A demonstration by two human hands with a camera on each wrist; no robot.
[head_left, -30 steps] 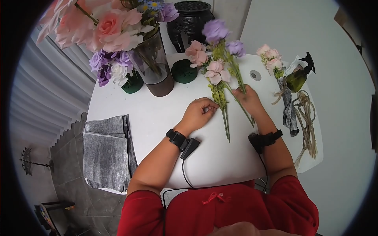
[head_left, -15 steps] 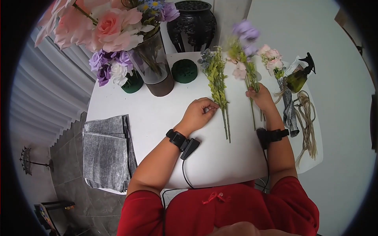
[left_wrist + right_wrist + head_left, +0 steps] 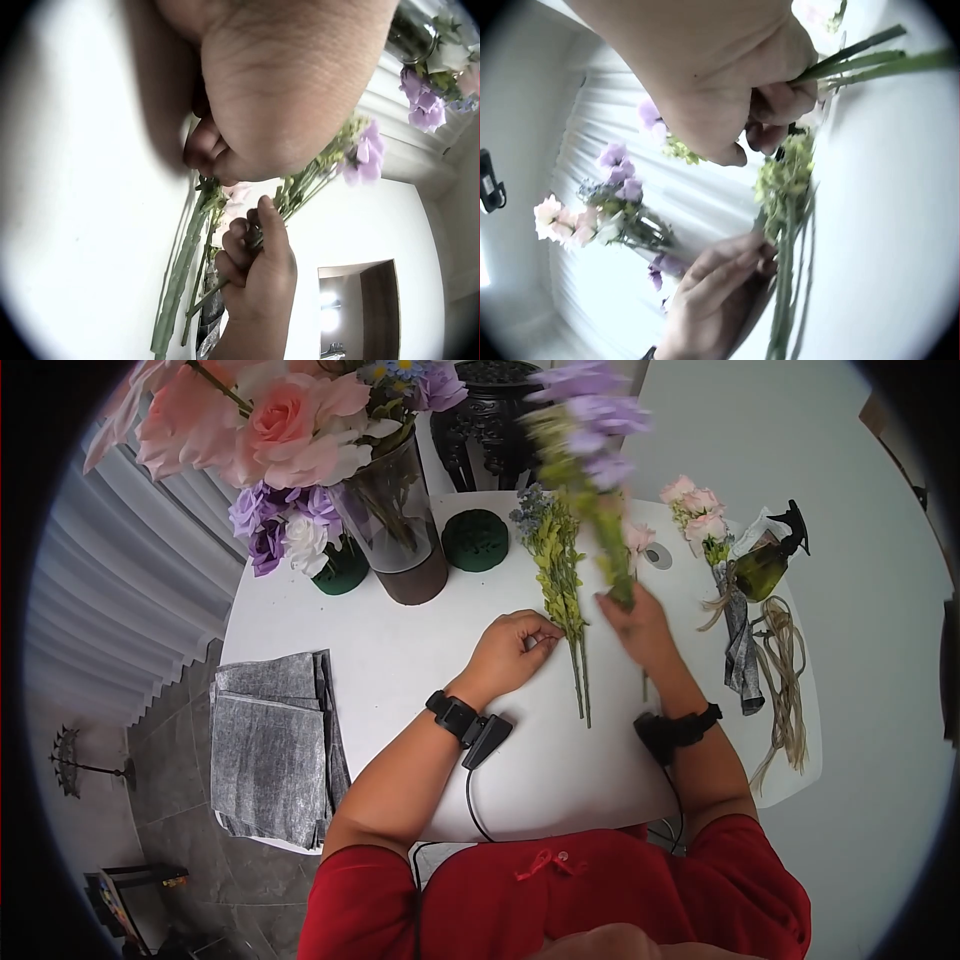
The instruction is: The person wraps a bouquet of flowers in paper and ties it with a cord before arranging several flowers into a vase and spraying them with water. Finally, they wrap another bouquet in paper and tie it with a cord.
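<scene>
Green leafy sprigs with small blue blooms (image 3: 560, 565) lie on the white table, their stems pinched near the leaves by the left hand (image 3: 515, 652). To their right, the right hand (image 3: 640, 630) grips purple flowers (image 3: 595, 420), blurred and tilted up to the left. In the left wrist view the right hand (image 3: 259, 285) has its fingers curled round these stems. Several green stems (image 3: 870, 64) stick out of the right hand (image 3: 727, 82) in the right wrist view. A pink flower (image 3: 638, 538) shows beside the purple ones; whether it is held cannot be told.
Grey cloth sheets (image 3: 268, 760) lie at the left. A tall glass vase (image 3: 400, 530) of flowers and a green foam block (image 3: 475, 540) stand behind. At the right are a wrapped pink bouquet (image 3: 738, 640), a spray bottle (image 3: 765, 568) and cord strands (image 3: 783, 670).
The right hand moved right with purple and pink flowers, uncovering the blue sprigs, then came back left with the purple flowers raised. The left hand has stayed on the sprig stems.
</scene>
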